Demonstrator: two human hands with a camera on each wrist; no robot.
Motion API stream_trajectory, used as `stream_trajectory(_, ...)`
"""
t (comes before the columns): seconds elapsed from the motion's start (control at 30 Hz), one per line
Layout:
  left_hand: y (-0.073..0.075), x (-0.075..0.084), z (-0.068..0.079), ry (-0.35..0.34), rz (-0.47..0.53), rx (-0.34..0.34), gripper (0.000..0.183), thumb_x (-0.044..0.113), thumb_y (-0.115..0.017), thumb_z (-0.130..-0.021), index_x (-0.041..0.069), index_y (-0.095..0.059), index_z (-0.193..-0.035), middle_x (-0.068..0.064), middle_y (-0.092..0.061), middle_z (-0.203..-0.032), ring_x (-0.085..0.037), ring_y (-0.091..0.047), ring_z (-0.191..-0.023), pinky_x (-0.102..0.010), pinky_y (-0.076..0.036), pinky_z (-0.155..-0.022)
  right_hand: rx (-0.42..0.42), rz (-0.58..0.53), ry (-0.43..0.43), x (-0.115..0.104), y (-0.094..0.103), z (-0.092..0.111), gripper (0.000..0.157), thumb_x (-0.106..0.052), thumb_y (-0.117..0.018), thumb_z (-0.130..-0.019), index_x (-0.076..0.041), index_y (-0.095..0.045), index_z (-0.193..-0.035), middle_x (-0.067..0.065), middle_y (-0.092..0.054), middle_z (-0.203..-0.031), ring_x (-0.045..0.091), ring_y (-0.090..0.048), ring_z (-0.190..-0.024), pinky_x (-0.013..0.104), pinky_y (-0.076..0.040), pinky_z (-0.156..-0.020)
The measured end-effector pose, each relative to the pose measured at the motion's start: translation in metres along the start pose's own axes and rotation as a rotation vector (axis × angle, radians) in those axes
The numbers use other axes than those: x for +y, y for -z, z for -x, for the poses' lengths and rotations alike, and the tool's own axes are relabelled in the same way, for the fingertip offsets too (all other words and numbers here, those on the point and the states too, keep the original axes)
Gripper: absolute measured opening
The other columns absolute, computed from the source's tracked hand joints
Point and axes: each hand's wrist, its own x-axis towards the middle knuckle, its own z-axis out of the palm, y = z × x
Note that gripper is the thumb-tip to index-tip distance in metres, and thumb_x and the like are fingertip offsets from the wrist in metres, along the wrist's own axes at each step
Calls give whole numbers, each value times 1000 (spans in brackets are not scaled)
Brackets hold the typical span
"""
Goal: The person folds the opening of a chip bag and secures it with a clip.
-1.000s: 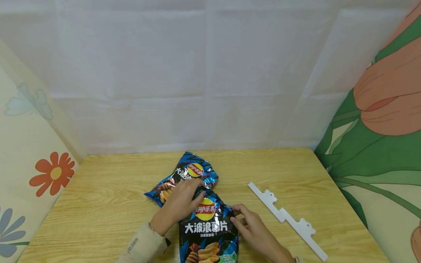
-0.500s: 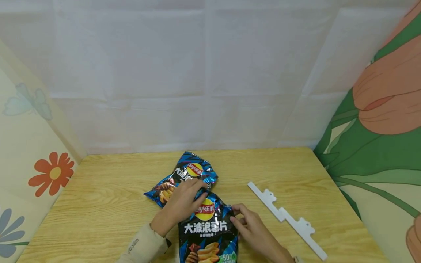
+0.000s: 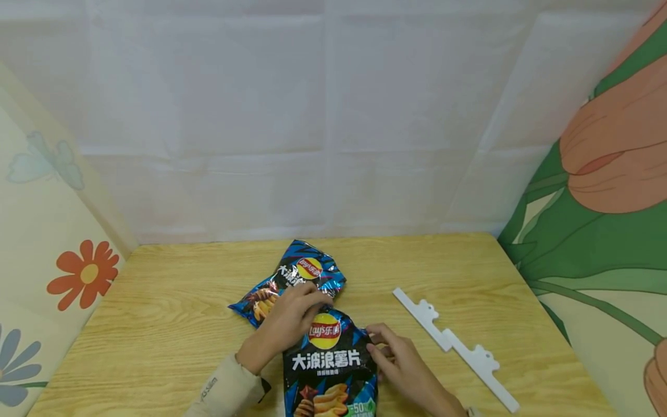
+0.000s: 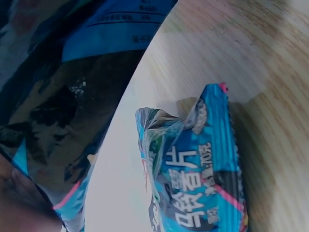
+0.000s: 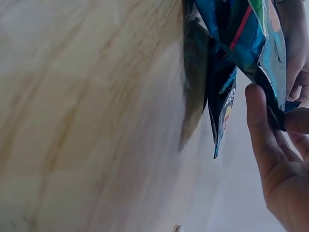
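A blue-and-black Lay's chip bag (image 3: 325, 365) stands in front of me, its lower end cut off by the head view. My left hand (image 3: 286, 315) grips its top edge from the left, fingers bent over the rim. At the upper right corner, my right hand (image 3: 398, 359) pinches the bag between thumb and fingers; the right wrist view shows this pinched corner (image 5: 275, 104) from the side. Behind lies a second, similar chip bag (image 3: 310, 269), partly covered by the left hand. In the left wrist view this rear bag (image 4: 198, 169) has a crumpled end.
Two white bar-shaped clips, the farther clip (image 3: 416, 311) and the nearer clip (image 3: 484, 370), lie end to end on the wooden table (image 3: 156, 324) at the right. A white sheet (image 3: 323, 116) hangs behind the table, with flower-patterned panels at both sides.
The left hand's fingers have shifted slightly right along the front bag's top, and its thumb has moved off the logo. The right hand, rear bag and clips stay nearly as they were.
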Motion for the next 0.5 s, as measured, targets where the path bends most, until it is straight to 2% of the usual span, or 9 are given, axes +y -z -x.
stream_trajectory(0.27,1,-7,1,-6,76,4,21,2,-63,-95,19,-75,-99,4,-67,-92,-9,-58,-81,-26,-48,-73,46,0,61,-1,-3,2,26,-7,-53,-101,2,-54,-125,26,-67,-110,6,-65,-63,29,-56,-54)
stream_trajectory(0.5,2,-7,3,-5,74,0,25,0,-62,-93,21,-75,-97,4,-67,-95,-11,-61,-88,-32,-49,-79,90,12,155,2,-6,4,19,-1,-56,-97,0,-60,-116,26,-68,-110,2,-64,-65,27,-55,-51)
